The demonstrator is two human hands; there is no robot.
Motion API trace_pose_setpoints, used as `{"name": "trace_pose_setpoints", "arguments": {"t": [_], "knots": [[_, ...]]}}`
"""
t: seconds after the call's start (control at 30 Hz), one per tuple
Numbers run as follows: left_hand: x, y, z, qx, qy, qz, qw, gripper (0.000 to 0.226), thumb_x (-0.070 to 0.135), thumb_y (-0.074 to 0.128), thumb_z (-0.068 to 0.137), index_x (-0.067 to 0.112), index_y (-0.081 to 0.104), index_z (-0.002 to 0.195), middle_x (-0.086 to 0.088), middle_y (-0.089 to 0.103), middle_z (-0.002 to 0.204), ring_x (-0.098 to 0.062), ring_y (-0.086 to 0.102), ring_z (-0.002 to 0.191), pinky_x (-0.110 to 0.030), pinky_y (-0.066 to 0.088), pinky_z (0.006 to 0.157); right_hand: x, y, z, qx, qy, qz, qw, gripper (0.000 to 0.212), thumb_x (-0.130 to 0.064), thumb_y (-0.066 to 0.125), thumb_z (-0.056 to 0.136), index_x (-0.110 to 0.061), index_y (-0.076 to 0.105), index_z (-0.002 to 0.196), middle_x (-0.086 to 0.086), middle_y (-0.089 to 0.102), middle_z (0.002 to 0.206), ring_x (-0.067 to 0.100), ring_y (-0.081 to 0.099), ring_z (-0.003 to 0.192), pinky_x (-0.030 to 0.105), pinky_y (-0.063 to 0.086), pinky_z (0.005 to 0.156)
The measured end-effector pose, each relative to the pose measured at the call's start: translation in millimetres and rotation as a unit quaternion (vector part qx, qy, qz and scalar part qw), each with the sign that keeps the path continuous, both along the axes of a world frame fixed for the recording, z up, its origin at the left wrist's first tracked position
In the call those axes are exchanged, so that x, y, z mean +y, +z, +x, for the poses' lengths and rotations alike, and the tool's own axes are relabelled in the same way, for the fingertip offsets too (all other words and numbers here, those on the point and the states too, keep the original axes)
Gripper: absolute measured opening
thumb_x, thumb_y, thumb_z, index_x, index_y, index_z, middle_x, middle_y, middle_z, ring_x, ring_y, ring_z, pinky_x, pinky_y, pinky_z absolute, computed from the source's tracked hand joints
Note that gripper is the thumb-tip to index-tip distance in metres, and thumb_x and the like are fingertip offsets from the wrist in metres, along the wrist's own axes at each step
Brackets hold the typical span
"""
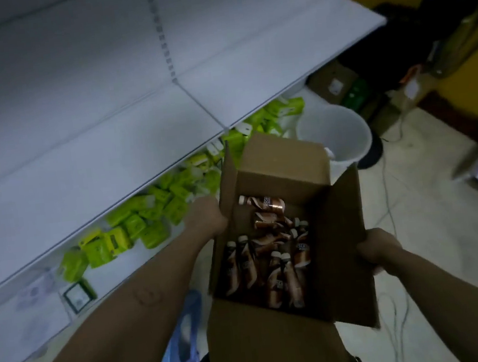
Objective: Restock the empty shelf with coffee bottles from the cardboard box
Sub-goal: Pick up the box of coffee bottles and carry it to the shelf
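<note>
Both forearms reached forward as I held the cardboard box (282,333) open-topped before me. Left hand (204,217) pressed its left wall, fingers hidden, grip indeterminate; right hand (378,249) had fingers wrapped over the right flap. Coffee bottles (266,262) lay jumbled inside. Empty shelf (104,157) stood ahead-left, green packets (135,225) beneath.

A white shelf (127,152) is seen bare along its whole board, split by a seam near the middle. On the lower shelf (24,321) beneath it, green packets (124,232) are laid in a loose row, with a small dark-framed packet (78,296) just beside their near end. On the pale floor (432,218) a white bucket (336,134) is stood, and thin cables (388,193) are trailed across it.
</note>
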State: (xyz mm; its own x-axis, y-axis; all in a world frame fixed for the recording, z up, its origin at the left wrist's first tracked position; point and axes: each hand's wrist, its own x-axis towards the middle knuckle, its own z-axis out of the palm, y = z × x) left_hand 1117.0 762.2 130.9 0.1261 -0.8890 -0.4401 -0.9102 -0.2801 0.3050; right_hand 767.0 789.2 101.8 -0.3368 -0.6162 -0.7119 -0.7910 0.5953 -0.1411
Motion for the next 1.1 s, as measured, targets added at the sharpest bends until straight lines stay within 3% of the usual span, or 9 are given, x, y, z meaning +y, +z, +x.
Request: {"name": "trace_pose_setpoints", "arguments": {"t": [0.17,0.33,0.43,0.5,0.57,0.63,0.77,0.9,1.1], "knots": [[-11,8,-48,0.013,-0.107,-0.001,0.994,0.020,0.020,0.062,0.082,-0.001,0.061,0.084,-0.020,0.066,0.093,-0.034,0.063,0.086,-0.032,0.045,0.064,67,-6,-30,-0.002,-0.127,-0.029,0.991,0.013,-0.015,0.061,0.088,-0.006,0.059,0.098,0.014,0.065,0.078,0.027,0.067,0.055,0.026,0.049,0.037],[-18,-2,-102,-0.030,-0.207,-0.006,0.978,0.026,0.028,0.064,0.081,0.006,0.053,0.072,-0.016,0.065,0.090,-0.032,0.064,0.085,-0.030,0.039,0.058,123,-22,-44,-0.004,-0.222,-0.070,0.973,0.016,-0.017,0.058,0.087,-0.003,0.061,0.095,0.016,0.065,0.077,0.031,0.067,0.061,0.041,0.061,0.059],[-23,-31,-127,-0.019,-0.255,-0.013,0.967,0.039,0.027,0.068,0.079,0.012,0.040,0.056,-0.005,0.051,0.063,-0.035,0.063,0.079,-0.031,0.036,0.056,145,-44,-40,0.012,-0.262,-0.088,0.961,0.017,-0.018,0.056,0.086,-0.005,0.062,0.095,0.016,0.066,0.085,0.033,0.067,0.072,0.042,0.060,0.068],[-29,-50,-129,-0.026,-0.269,-0.010,0.963,0.035,0.031,0.070,0.079,0.008,0.052,0.058,-0.006,0.053,0.063,-0.034,0.064,0.078,-0.031,0.037,0.056,151,-58,-29,0.028,-0.264,-0.092,0.960,0.019,-0.018,0.056,0.085,-0.007,0.062,0.099,0.015,0.066,0.091,0.033,0.066,0.081,0.039,0.057,0.071],[-41,-84,-133,-0.037,-0.297,-0.014,0.954,0.036,0.036,0.068,0.079,0.000,0.067,0.079,-0.016,0.066,0.083,-0.034,0.064,0.084,-0.030,0.036,0.059,152,-81,-19,0.041,-0.286,-0.085,0.954,0.020,-0.019,0.055,0.086,-0.008,0.062,0.101,0.014,0.065,0.092,0.032,0.064,0.083,0.036,0.054,0.069],[-59,-121,-135,-0.037,-0.322,-0.019,0.946,0.039,0.038,0.068,0.079,-0.001,0.069,0.087,-0.018,0.069,0.090,-0.034,0.065,0.086,-0.029,0.035,0.059,146,-110,-9,0.052,-0.307,-0.076,0.947,0.021,-0.019,0.056,0.086,-0.009,0.062,0.103,0.011,0.062,0.089,0.029,0.062,0.081,0.033,0.050,0.066],[-100,-205,-139,-0.043,-0.366,0.018,0.929,0.032,0.035,0.067,0.083,0.004,0.065,0.076,-0.011,0.062,0.073,-0.031,0.064,0.080,-0.028,0.037,0.058,123,-181,17,0.074,-0.355,-0.050,0.930,0.020,-0.019,0.057,0.086,-0.012,0.061,0.104,0.007,0.061,0.086,0.026,0.062,0.079,0.031,0.051,0.065],[-128,-286,-134,-0.056,-0.389,0.027,0.919,0.041,0.030,0.065,0.086,0.015,0.044,0.054,0.001,0.044,0.055,-0.014,0.044,0.052,-0.026,0.032,0.048,108,-253,40,0.087,-0.386,-0.026,0.918,0.017,-0.017,0.056,0.086,-0.012,0.061,0.102,0.004,0.059,0.080,0.024,0.059,0.073,0.030,0.047,0.062],[-145,-404,-116,-0.031,-0.410,0.035,0.911,0.023,0.024,0.069,0.084,0.006,0.060,0.072,-0.011,0.061,0.070,-0.023,0.058,0.064,-0.035,0.051,0.060,106,-377,65,0.091,-0.395,-0.080,0.911,0.001,-0.019,0.057,0.082,-0.018,0.057,0.083,-0.002,0.053,0.066,0.025,0.056,0.065,0.026,0.040,0.054]]}}
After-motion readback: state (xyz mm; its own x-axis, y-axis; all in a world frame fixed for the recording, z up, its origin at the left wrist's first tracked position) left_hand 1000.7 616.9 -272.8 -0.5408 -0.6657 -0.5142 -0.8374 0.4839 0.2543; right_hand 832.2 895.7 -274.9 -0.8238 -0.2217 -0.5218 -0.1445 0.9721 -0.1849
